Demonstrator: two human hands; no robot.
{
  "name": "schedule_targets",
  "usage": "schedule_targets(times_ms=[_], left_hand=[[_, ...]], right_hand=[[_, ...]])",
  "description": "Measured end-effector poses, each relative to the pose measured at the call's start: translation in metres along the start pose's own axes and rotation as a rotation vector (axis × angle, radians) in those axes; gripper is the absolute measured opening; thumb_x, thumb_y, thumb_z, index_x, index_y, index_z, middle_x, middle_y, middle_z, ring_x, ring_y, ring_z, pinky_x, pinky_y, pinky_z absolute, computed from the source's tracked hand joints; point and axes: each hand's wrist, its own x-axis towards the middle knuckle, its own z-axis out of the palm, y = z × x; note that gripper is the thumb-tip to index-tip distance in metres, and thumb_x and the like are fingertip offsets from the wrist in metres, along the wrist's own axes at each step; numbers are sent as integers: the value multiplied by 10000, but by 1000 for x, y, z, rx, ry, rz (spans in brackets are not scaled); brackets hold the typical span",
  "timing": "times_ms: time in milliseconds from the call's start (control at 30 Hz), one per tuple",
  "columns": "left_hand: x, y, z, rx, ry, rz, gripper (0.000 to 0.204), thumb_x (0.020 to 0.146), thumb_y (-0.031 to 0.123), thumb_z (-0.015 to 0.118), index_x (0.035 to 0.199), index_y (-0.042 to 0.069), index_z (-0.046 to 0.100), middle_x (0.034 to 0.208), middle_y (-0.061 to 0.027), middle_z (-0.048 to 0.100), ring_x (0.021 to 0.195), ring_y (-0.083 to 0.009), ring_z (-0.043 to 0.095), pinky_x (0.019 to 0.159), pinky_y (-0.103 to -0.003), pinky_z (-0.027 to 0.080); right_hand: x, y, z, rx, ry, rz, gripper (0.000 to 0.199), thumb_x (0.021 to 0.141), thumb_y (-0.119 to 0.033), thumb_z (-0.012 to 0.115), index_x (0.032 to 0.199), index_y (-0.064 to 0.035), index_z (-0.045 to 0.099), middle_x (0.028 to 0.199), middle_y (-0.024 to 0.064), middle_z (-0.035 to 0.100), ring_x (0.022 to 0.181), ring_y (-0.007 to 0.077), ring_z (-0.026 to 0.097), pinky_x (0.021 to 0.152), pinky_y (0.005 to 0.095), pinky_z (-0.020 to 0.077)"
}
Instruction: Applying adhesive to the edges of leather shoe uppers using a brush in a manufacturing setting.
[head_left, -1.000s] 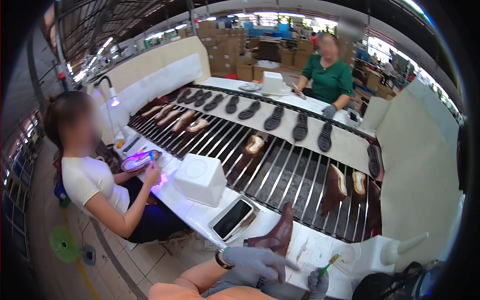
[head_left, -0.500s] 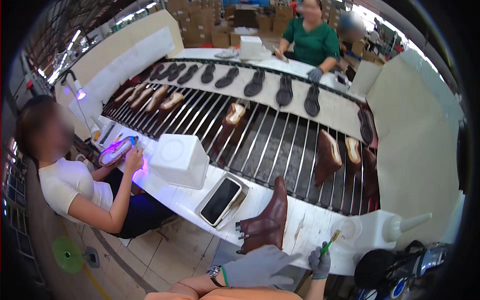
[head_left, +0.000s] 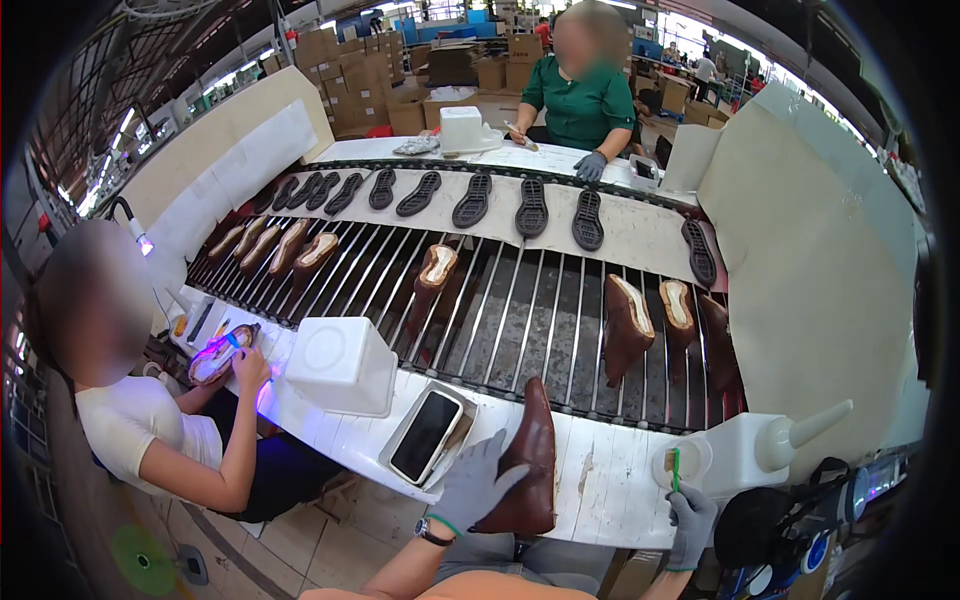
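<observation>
A dark brown leather ankle boot (head_left: pixel 532 460) lies at the front edge of the white worktable, toe pointing away from me. My left hand (head_left: pixel 475 488), in a grey glove, holds it from the left, thumb across the leather and fingers partly stretched along its side. The boot's shaft is mostly hidden. To the right, my gloved right hand (head_left: pixel 690 522) is closed round a small brush with a green handle (head_left: pixel 676 470). The brush's head is at a round white cup (head_left: pixel 697 460) joined to a white bottle-like container (head_left: pixel 745 450).
A phone (head_left: pixel 427 436) rests in a white tray, beside a white plastic box (head_left: pixel 342 365). Behind the table, a rod conveyor (head_left: pixel 500 330) carries several upturned boots and a strip of black soles (head_left: pixel 532 208). Two co-workers handle brushes or footwear, one left, one across.
The boot has turned and shifted slightly left, and my left hand has moved up onto its side. My right hand has brought the brush to the white cup.
</observation>
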Motion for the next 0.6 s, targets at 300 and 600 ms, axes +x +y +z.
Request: schedule_targets(times_ms=[300,600], left_hand=[[41,-15,10,-170,-542,-225,894,818,718,564,1334,-8,486,1110,-303,647,1032,-455,632,899,-480,479],[30,-69,64,-965,-276,-277,460,964,405,576,1167,-7,597,1068,-98,642,981,-174,592,910,-339,475]], right_hand=[[-3,25,-17,-418,278,-156,176,734,-44,742,848,68,667,653,41,557,608,110,472,559,297,384],[-15,2,-7,-568,315,-250,280,762,-191,779,852,42,652,705,167,602,629,253,532,610,390,431]])
